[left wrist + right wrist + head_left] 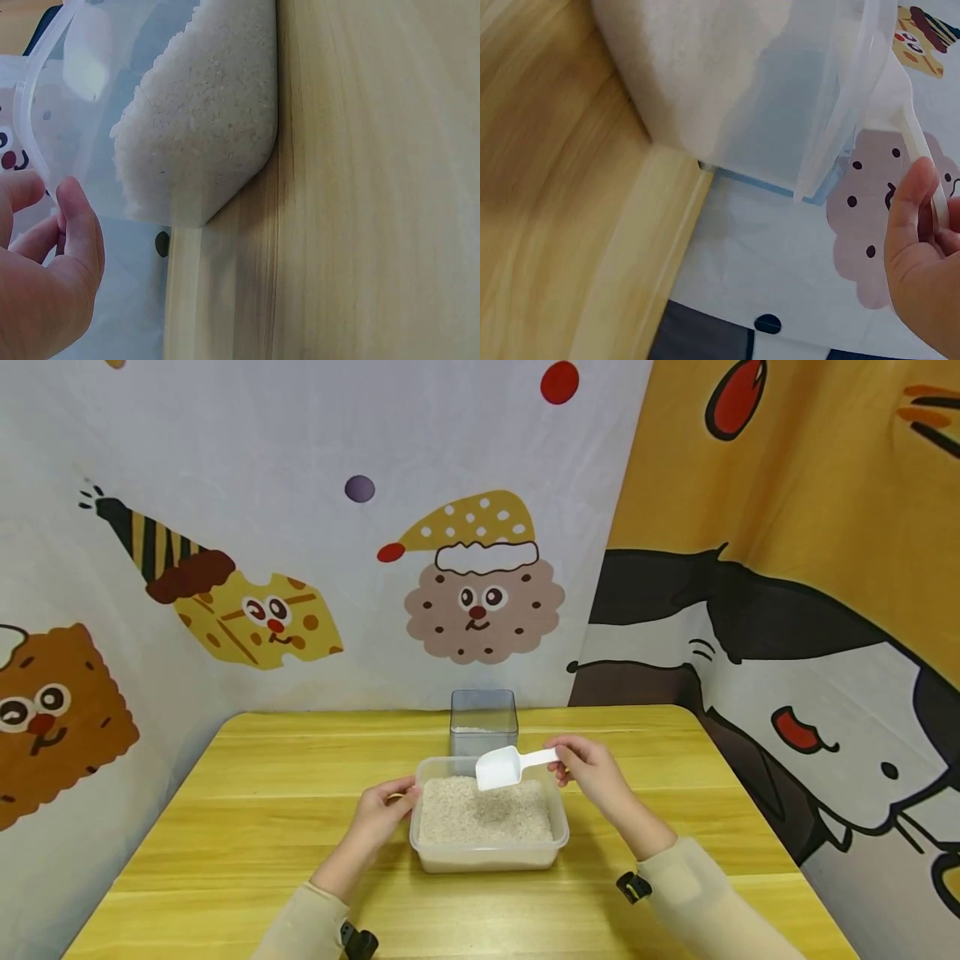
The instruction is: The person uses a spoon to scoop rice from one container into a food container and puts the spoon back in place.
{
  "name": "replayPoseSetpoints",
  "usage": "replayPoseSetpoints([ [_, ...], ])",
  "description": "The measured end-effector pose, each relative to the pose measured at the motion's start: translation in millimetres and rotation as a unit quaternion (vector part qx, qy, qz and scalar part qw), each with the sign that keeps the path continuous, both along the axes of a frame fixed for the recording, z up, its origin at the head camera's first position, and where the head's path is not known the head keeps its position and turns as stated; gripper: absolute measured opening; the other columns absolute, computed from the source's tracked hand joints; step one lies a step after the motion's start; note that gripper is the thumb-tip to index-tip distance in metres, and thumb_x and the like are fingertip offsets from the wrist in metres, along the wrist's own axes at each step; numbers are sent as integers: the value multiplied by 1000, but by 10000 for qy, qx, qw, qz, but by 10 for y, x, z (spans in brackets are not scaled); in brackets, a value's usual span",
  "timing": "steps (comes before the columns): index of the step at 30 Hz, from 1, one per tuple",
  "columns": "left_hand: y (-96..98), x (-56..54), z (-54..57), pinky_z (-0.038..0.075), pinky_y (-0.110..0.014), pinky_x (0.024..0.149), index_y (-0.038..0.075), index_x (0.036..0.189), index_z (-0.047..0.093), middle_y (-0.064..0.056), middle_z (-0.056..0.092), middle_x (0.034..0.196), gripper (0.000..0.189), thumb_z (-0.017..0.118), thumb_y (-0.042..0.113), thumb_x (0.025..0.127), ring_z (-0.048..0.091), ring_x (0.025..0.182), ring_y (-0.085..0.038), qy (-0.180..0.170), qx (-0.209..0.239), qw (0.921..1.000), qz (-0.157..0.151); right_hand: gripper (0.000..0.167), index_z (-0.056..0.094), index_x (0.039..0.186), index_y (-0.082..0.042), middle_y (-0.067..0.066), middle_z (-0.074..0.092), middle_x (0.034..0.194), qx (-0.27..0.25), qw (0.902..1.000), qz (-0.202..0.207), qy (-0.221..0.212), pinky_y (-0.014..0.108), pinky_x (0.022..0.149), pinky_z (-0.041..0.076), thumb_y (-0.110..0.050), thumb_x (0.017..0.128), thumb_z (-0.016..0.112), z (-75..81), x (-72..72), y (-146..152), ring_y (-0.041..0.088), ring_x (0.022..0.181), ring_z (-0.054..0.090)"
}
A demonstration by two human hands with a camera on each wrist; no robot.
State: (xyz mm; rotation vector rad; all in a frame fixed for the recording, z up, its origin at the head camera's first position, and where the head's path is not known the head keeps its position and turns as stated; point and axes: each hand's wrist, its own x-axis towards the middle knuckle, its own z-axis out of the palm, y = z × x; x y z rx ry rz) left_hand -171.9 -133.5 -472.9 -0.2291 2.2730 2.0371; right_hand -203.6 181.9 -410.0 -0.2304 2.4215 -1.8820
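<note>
Look at the right hand, its grip pinching the handle end of a white scoop, the scoop's bowl reaching out left of that grip and poised right above the rice! Over on the other side, the left hand has its grip narrow, thumb and finger on the rim of the clear tub, and that tub sits on the table between the two grips, rice spread inside; beyond both grips, behind the tub, stands a see-through grey box
</note>
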Motion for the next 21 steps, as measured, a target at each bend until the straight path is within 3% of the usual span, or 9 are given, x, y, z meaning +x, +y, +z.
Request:
replayPoseSetpoints([
  [3,3,0,-6,55,-23,79,-7,124,58,-14,61,111,40,64,15,91,59,89,-8,2,-5,10000,3,23,63,108,5,18,63,79,647,9968,170,441,26,56,54,-10,99,48,0,42,11,15,63,57],
  [6,3,-5,-8,55,-22,78,-6,123,59,-12,62,109,39,65,14,90,59,88,-7,-30,-10,10000,43,19,66,103,-3,15,62,77,1270,9872,233,932,26,53,53,-9,98,49,21,87,8,20,62,57],
  [10,2,-10,-9,55,-21,77,-7,122,59,-12,61,108,38,65,13,90,59,87,-7,-15,-9,10000,43,17,68,99,-9,7,62,75,1968,9673,295,1571,23,50,50,-6,97,51,40,137,-6,22,61,57],
  [14,5,-8,-1,55,-21,78,-6,123,59,-11,61,107,39,65,13,90,59,88,-8,-73,10,10000,46,17,69,97,-8,4,65,81,2470,9454,336,2101,20,50,49,-2,94,54,26,158,-13,8,60,53],
  [18,7,-11,0,55,-22,78,-6,123,59,-11,62,108,39,65,13,90,59,89,-9,-120,-1,9999,59,16,70,93,-8,2,67,86,2810,9289,342,2390,18,54,48,-1,92,56,14,170,-11,3,64,52],
  [21,10,-13,1,55,-21,77,-6,123,59,-11,62,108,39,65,13,90,59,89,-9,-102,-8,9999,56,15,70,91,-10,0,66,86,3014,9232,361,2357,19,57,48,-2,92,56,35,190,-5,6,68,53],
])
